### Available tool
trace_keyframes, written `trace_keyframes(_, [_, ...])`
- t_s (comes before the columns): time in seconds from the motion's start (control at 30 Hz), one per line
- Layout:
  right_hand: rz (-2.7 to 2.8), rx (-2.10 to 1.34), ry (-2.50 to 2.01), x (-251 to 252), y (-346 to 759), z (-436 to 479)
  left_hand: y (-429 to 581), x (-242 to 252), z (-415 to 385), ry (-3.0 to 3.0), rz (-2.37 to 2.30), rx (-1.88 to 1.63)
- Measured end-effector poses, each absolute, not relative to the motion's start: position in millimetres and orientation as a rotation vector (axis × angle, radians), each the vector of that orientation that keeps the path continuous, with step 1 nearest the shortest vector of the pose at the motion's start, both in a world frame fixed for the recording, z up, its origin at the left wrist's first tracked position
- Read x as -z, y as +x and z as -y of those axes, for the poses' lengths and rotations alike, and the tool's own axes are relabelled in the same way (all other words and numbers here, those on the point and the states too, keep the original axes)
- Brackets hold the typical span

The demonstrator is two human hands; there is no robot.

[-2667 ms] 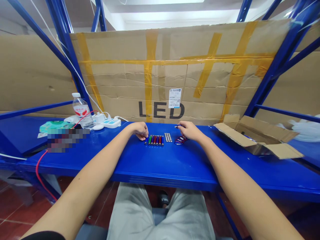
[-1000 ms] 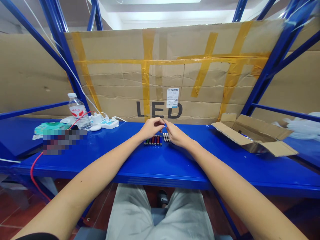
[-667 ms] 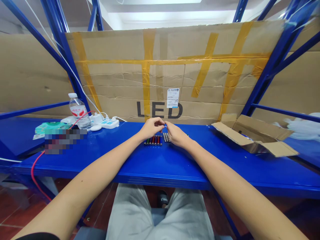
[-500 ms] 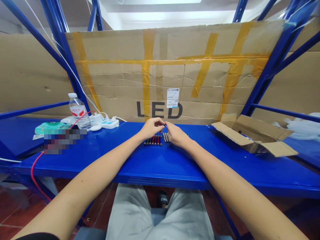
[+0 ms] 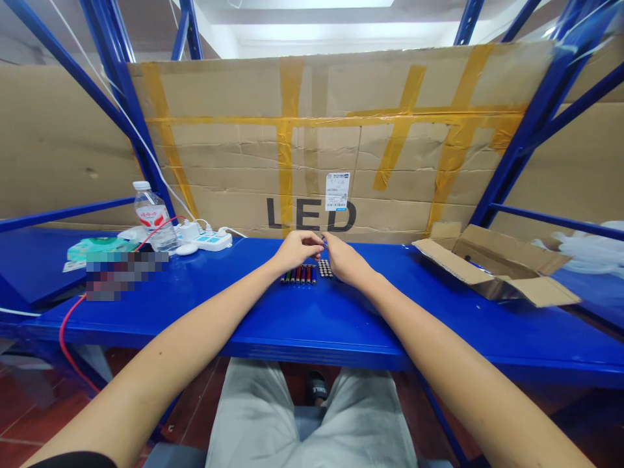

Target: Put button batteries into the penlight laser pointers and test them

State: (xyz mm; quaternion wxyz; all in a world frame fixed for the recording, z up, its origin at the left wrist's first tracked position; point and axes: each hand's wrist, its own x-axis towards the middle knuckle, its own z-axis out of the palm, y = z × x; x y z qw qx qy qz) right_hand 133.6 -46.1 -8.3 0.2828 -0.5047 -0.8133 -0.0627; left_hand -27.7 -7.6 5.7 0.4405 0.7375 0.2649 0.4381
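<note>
Above the blue table, my left hand (image 5: 298, 249) and my right hand (image 5: 342, 260) meet with bent fingertips. Both are closed around a small dark-bluish piece, mostly hidden by the fingers; its kind I cannot make out. Just below the left hand lies a row of slim metallic tubes (image 5: 299, 275) in green, red and blue, side by side. Beside them, partly covered by my right hand, small round silvery pieces (image 5: 324, 268) sit in a tight block; they resemble button cells.
An open cardboard box (image 5: 492, 263) stands on the right of the blue table (image 5: 302, 318). At the left are a water bottle (image 5: 155, 218), a white power strip (image 5: 213, 241), a green packet (image 5: 100, 249) and a red cable (image 5: 64, 335). A large cardboard sheet (image 5: 234, 156) rises behind.
Both hands have shifted very slightly to the right, fingertips still together. The tubes and round pieces lie where they were.
</note>
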Motion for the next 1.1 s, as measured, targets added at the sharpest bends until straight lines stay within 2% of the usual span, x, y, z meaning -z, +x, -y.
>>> trace_keyframes(0.3, [1.857,0.114,-1.741,-6.2,203.5,29.8,-85.9,-12.3,-42.0,2.226,-1.094,-1.064])
trace_keyframes(0.5, [1.769,0.02,-2.192,-3.5,245.4,20.4,-117.3,-0.1,-63.0,2.175,-1.242,-0.462])
trace_keyframes(0.63, [1.742,-0.317,-2.421,1.5,248.7,22.1,-119.5,-3.5,-58.9,2.201,-1.228,-0.306])
trace_keyframes(0.9, [1.671,-0.456,-2.474,6.7,252.0,18.4,-115.6,-10.4,-50.6,2.156,-1.234,-0.27])
trace_keyframes(1.1, [1.775,-0.214,-2.42,6.0,254.7,16.2,-115.2,-5.7,-53.7,2.193,-1.157,-0.302])
